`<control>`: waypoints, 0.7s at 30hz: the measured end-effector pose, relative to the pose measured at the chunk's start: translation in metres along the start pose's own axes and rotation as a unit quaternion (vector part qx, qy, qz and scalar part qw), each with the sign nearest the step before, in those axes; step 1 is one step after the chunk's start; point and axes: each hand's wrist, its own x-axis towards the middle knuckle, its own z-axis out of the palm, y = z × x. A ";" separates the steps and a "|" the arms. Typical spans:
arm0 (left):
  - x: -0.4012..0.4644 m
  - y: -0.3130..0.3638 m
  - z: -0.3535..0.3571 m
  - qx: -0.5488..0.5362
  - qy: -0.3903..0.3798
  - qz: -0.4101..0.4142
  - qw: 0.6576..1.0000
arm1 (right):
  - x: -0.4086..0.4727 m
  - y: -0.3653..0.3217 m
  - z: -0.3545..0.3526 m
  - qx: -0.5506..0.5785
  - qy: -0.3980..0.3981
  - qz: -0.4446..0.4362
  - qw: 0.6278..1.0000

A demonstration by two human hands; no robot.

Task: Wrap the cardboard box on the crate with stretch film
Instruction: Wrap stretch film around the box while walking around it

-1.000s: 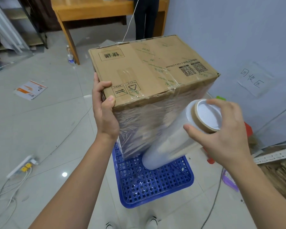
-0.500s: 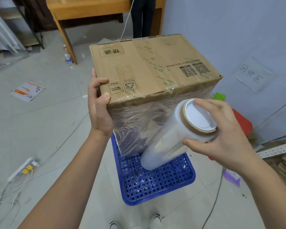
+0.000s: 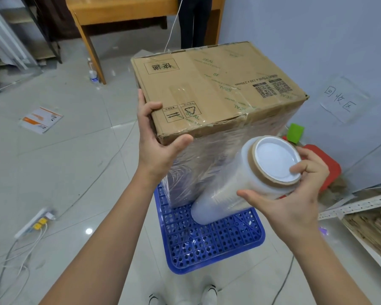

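The cardboard box [image 3: 216,89] stood on end on the blue perforated crate [image 3: 211,238] on the floor, its sides already clouded with stretch film. The left hand [image 3: 156,146] clutched the near top corner, thumb along the front edge and fingers over the side, apparently to steady the box against the film's pull. The right hand [image 3: 288,194] gripped the top end of the stretch film roll [image 3: 235,186], tilted with its foot near the box's base, likely to keep the film taut.

Open floor [image 3: 59,172] left of box [image 3: 207,84] — wall [image 3: 317,40] close right, gap perhaps narrow.
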 end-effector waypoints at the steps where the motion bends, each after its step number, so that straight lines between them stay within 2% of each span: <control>1: 0.000 0.000 -0.003 0.019 -0.010 -0.001 1.000 | 0.001 0.000 0.001 0.021 -0.015 0.006 1.000; 4: 0.000 -0.003 -0.015 0.074 -0.042 0.008 0.996 | 0.007 -0.001 0.003 0.053 -0.039 0.009 0.998; 7: 0.003 -0.003 -0.025 0.096 -0.062 0.028 0.993 | 0.016 -0.001 0.002 0.034 -0.036 0.011 0.999; 16: 0.026 0.004 -0.054 0.039 -0.053 0.000 0.998 | 0.035 -0.015 -0.014 -0.001 0.042 0.106 0.993; 21: 0.026 0.004 -0.054 0.028 -0.082 -0.004 0.996 | 0.033 -0.014 -0.023 -0.018 0.055 0.072 0.996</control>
